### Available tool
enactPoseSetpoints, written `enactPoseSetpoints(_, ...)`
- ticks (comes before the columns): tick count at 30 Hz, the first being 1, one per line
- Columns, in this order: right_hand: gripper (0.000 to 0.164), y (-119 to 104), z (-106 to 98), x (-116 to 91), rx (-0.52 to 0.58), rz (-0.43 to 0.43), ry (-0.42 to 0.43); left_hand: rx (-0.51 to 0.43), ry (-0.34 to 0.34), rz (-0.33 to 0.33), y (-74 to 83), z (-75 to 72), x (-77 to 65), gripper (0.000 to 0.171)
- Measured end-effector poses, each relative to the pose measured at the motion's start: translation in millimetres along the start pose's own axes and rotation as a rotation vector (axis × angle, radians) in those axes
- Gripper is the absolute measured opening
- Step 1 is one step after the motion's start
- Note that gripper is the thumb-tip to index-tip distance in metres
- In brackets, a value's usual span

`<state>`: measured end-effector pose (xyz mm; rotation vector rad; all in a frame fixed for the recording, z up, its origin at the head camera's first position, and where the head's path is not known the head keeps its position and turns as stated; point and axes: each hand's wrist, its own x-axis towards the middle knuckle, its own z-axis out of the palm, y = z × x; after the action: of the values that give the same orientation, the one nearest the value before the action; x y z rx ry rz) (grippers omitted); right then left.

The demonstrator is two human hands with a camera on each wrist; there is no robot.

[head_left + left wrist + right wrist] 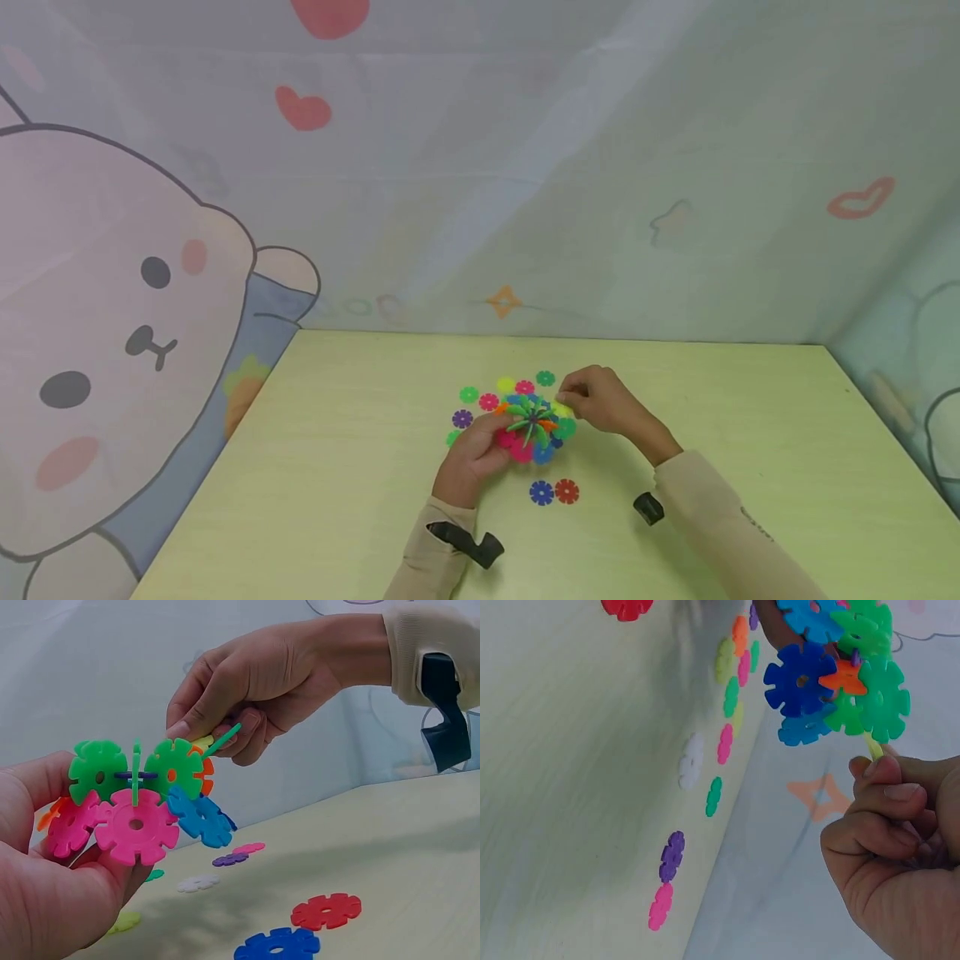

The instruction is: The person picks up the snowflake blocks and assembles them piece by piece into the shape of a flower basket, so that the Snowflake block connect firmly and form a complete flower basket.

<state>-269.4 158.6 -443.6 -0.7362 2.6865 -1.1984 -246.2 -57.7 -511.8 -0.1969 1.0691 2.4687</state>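
Observation:
My left hand holds a ball-like cluster of slotted plastic snowflake discs above the table. Green, pink, blue and orange discs are joined edge to edge in it; in the left wrist view a pink disc faces the camera. At the cluster's right side, my right hand pinches a yellow disc between thumb and fingertips. That disc's edge meets the cluster beside a green disc. How deeply the two are joined cannot be seen. Some left fingers are hidden behind the cluster.
A blue disc and a red disc lie on the pale table nearer the body. Several loose discs lie behind and left of the cluster, among them a purple one and a white one. A printed cloth hangs behind.

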Motion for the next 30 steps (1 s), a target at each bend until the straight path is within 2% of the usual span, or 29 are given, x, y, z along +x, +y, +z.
enactPoseSetpoints(5,0.020,-1.4,5.0,0.5,-0.024,0.005,0.074,-0.020,-0.009,0.005,2.2,2.0,1.3,0.015)
enactPoseSetpoints(9,0.020,-3.9,8.7,0.2,-0.034,0.023,0.104,-0.029,0.008,0.009,2.8,3.8,3.0,0.017)
enactPoseSetpoints(14,0.020,-5.5,9.4,0.5,-0.066,0.018,0.110,-0.028,0.018,0.016,2.5,6.3,4.1,0.020)
enactPoseSetpoints(18,0.020,-1.5,5.6,1.7,-0.070,-0.003,0.079,-0.034,0.016,0.000,2.8,8.1,3.9,0.015)
enactPoseSetpoints(22,0.021,5.0,1.4,2.1,0.012,0.030,0.036,-0.032,0.007,-0.038,5.3,9.6,3.4,0.011)
enactPoseSetpoints(25,0.021,7.9,0.0,1.3,0.126,0.124,0.032,-0.052,-0.048,-0.052,7.7,9.3,4.0,0.014)
enactPoseSetpoints(30,0.020,7.1,1.7,1.0,0.299,0.277,0.058,-0.156,-0.148,-0.050,10.5,6.5,4.2,0.015)
